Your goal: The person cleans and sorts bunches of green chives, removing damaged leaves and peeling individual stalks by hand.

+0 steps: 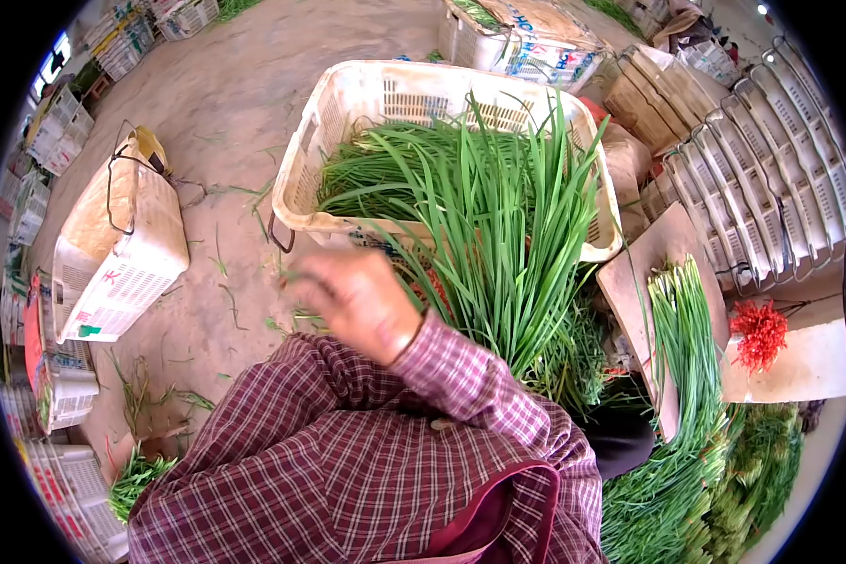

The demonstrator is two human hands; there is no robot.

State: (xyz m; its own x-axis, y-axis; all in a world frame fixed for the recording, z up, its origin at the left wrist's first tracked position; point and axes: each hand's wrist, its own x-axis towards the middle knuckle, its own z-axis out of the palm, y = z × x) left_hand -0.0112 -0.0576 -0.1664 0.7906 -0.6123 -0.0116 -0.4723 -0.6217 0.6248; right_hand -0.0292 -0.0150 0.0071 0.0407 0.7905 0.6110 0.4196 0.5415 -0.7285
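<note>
My right hand [357, 296] is raised in front of my lap, its back toward me. Its fingers are bent and smeared by motion, so I cannot make out what they hold, if anything. My left hand does not show. To the right of the hand, a tall spray of garlic chives [498, 235] leans against the near side of a white plastic crate [324, 113]. The bottom of that spray is hidden behind my right sleeve [470, 371]. More chives [376, 169] lie inside the crate.
Trimmed chives [686, 329] lie along a tilted board [630, 291] at right, beside a bunch of red bands [758, 336]. Stacked crates [752, 169] stand behind. A lidded white crate [122, 254] is at left. Loose leaves [221, 254] litter the floor.
</note>
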